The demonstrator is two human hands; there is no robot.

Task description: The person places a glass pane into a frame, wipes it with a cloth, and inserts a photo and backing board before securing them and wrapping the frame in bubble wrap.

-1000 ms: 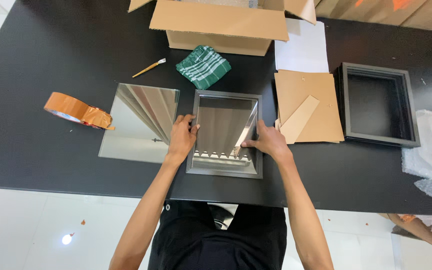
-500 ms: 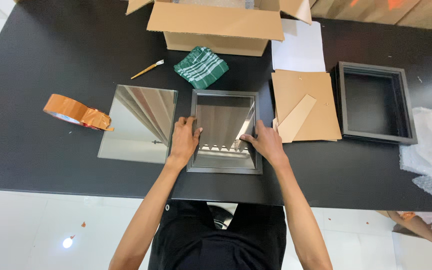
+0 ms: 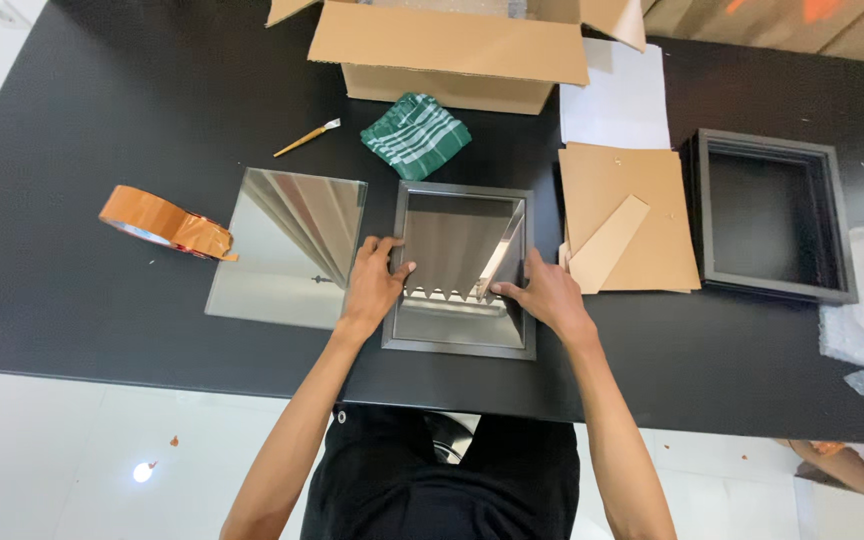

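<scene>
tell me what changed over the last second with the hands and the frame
Very little. The left hand and right hand stay on the two sides of the dark frame, fingers at its inner edge; neither took hold of anything new nor let go. The frame itself has not visibly shifted. The loose mirror sheet, tape roll, green cloth, brush and second frame lie as before.

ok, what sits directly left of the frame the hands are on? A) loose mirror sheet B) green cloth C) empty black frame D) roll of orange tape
A: the loose mirror sheet lies flat right beside the dark frame that the left hand and right hand press on; the tape roll is farther left, the green cloth is above, and the empty black frame is to the right.
</scene>
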